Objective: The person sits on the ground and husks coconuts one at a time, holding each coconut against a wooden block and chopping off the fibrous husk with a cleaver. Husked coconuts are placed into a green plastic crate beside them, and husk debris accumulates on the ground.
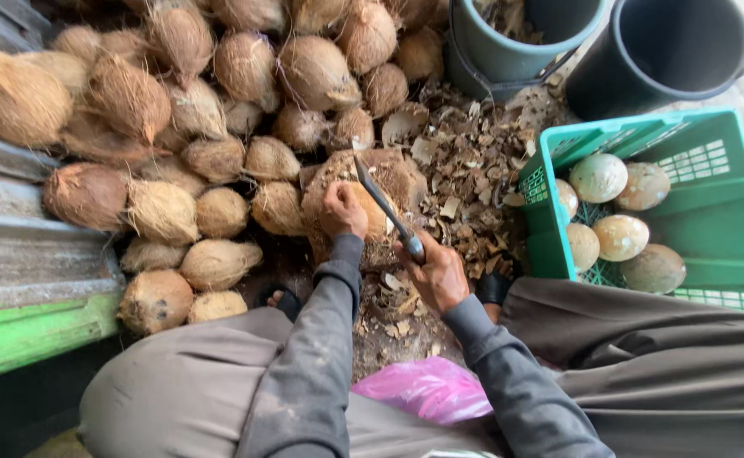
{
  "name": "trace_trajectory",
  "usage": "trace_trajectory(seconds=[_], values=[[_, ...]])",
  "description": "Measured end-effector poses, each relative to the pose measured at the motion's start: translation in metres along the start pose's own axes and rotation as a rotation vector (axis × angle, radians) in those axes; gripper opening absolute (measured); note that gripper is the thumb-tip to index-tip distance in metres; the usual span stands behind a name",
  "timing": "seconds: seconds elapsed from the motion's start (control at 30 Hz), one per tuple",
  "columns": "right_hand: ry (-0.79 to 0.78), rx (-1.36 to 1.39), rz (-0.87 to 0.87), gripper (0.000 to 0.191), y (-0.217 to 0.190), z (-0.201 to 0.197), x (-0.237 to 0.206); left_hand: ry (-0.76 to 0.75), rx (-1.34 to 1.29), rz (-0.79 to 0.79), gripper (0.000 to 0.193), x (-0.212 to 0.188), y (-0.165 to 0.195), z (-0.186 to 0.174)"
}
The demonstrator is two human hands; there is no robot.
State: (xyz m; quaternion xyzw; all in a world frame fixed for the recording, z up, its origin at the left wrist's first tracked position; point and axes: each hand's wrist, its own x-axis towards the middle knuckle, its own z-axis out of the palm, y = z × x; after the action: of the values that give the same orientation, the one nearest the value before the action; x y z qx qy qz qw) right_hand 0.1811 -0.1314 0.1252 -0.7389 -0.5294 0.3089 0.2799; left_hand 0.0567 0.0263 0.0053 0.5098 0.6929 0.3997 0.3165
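My left hand [341, 210] grips a brown coconut [374, 219] resting on a fibrous wooden block [393, 174]. My right hand [438, 273] holds a long dark knife [382, 203] by its handle, the blade angled up and left over the coconut, its tip near the block's top. Both arms wear grey sleeves. Shell chips [465, 161] cover the ground around the block.
A big heap of husked brown coconuts [194, 110] lies at the left and back. A green plastic crate [711, 216] at the right holds several peeled pale coconuts [620, 237]. Two dark buckets [660, 51] stand behind it. A pink plastic bag [427, 388] lies between my knees.
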Motion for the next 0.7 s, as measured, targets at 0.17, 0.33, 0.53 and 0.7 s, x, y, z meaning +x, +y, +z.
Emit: trace_trajectory(seconds=[0.17,0.33,0.53,0.7], values=[[-0.082,-0.023,0.102,0.030,0.013,0.009,0.010,-0.057,0.057,-0.138,0.036,0.001,0.001,0.002],[-0.106,0.041,0.211,0.032,0.028,0.014,0.015,-0.034,0.070,-0.233,0.045,-0.004,0.012,0.006],[-0.142,0.077,0.251,0.028,0.028,0.029,0.002,-0.055,0.052,-0.337,0.054,-0.007,0.009,-0.006],[-0.244,0.276,0.284,0.031,0.013,0.039,0.008,-0.072,0.154,-0.176,0.046,0.004,-0.005,-0.027]])
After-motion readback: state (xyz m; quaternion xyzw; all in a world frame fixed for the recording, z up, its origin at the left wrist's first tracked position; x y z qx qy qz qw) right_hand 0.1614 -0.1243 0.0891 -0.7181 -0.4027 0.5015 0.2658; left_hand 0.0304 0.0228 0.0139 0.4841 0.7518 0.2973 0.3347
